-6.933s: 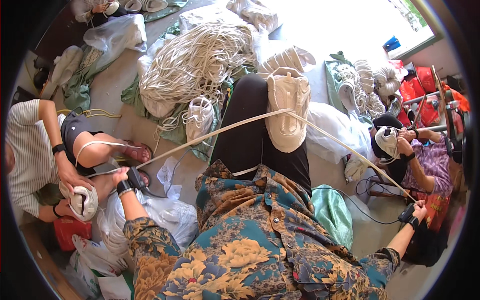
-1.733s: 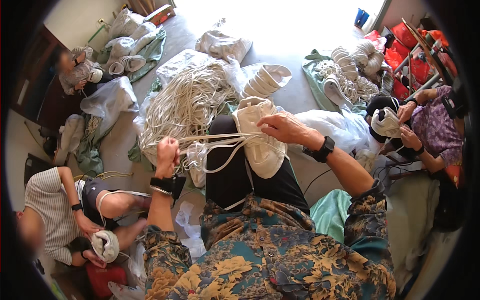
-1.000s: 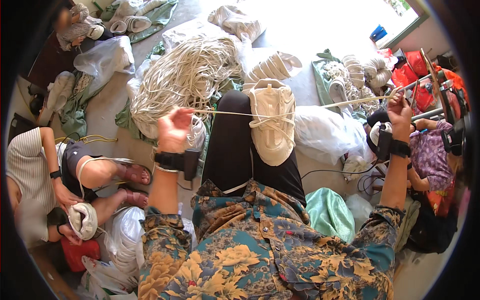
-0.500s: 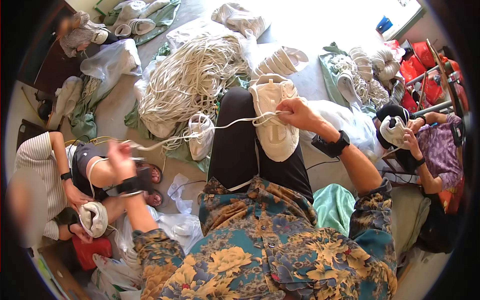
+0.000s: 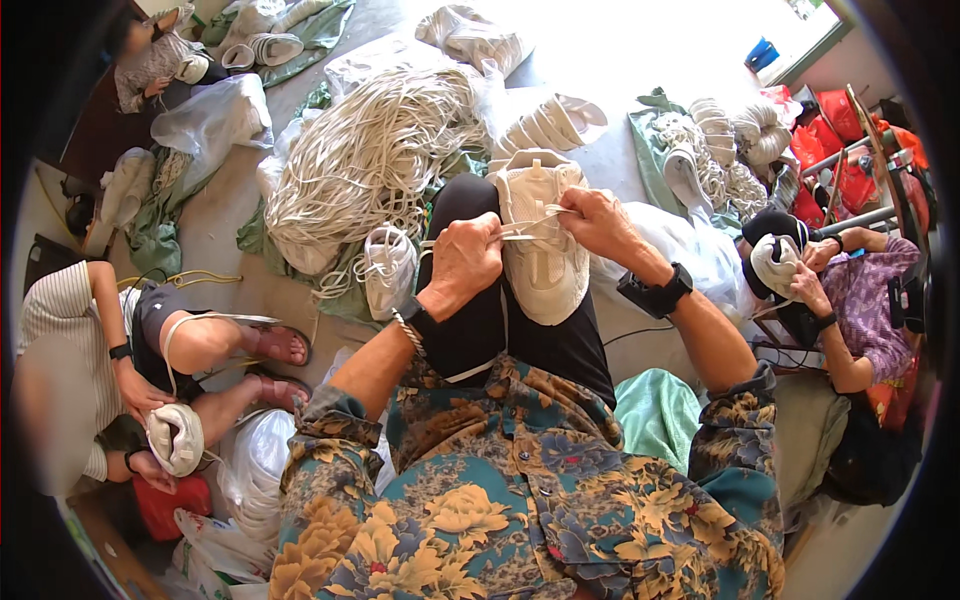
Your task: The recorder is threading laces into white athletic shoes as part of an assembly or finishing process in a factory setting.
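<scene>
Centre frame: left hand (image 5: pixel 468 255) and right hand (image 5: pixel 597 222) both pinch the white lace (image 5: pixel 527 224) over the white sneaker (image 5: pixel 545 240). Risk: lace slips from the pinch, or the sneaker slides off the knee.

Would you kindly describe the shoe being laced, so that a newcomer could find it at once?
Start from the big heap of white cord on the floor, then move right to the black-trousered knee. The shoe lies on that leg, cream-white, between the left hand and the right hand, which pinch its lace. The other shoes around lie on the floor or in other people's hands.
</scene>
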Motion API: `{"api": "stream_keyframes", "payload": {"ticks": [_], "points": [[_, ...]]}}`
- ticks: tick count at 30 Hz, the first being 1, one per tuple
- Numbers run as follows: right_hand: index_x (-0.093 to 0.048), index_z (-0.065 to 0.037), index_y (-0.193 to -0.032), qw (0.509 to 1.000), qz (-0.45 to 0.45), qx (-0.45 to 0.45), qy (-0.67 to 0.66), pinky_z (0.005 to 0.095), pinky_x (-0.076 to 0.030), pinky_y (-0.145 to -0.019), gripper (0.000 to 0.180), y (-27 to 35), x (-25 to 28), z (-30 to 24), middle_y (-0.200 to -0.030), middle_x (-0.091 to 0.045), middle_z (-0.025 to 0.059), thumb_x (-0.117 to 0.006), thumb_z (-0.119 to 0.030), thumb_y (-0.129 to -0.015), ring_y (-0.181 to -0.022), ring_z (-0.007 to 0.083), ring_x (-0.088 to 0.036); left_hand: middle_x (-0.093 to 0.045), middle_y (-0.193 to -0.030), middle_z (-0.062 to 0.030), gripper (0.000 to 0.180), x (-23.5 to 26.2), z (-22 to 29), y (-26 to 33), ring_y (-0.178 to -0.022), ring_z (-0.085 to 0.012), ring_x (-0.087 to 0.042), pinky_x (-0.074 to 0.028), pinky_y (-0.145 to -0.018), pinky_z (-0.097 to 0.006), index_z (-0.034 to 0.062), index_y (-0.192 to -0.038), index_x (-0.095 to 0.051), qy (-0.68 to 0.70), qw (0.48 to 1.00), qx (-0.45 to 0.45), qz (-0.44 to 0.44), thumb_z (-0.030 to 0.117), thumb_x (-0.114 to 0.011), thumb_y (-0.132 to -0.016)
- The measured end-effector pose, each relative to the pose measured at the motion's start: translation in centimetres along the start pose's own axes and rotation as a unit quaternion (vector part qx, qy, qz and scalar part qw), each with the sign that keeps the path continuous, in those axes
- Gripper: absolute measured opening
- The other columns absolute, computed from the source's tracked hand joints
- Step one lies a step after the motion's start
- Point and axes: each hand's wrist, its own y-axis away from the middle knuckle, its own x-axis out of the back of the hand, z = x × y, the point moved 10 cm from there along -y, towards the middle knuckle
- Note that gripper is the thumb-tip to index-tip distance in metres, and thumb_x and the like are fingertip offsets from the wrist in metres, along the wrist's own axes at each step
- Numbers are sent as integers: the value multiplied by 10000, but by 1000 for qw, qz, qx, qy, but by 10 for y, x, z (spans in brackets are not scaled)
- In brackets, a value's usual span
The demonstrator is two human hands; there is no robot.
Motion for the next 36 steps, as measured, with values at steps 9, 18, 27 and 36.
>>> {"api": "stream_keyframes", "payload": {"ticks": [9, 18, 27, 36], "points": [[-606, 6, -804, 998, 16, -58, -7, 369, -466, -626, 142, 4, 45, 26, -716, -614, 184, -577, -125, -759, -660, 287, -607, -520, -572, 13, 107, -31, -34, 7, -484, -38, -453, -380, -436, -228, 12, -735, -543, 261, 940, 155, 157, 56, -621, -793], [-628, 22, -914, 946, 111, -187, -242, 226, -310, -390, 156, 33, 63, 67, -497, -481, -24, -537, -79, -838, -413, 48, -380, -506, -570, 29, 40, -21, -15, 10, -492, -10, -383, -318, -437, -197, 13, -787, -570, 260, 951, 64, 153, 37, -586, -815], [-581, -27, -842, 985, -135, -3, -105, 329, -401, -511, 109, 45, -11, -18, -567, -517, 90, -559, -111, -775, -514, 162, -494, -491, -548, 15, 69, -10, -2, 2, -507, -33, -371, -322, -457, -221, 8, -858, -603, 221, 967, 40, 120, 18, -568, -798], [-557, -24, -780, 991, -72, -15, -109, 326, -394, -523, 126, 19, 6, -12, -582, -506, 96, -569, -146, -752, -527, 176, -481, -441, -516, -26, 79, -32, 16, -20, -534, -53, -401, -364, -484, -261, -19, -763, -579, 214, 976, -5, -36, 54, -562, -788]]}}
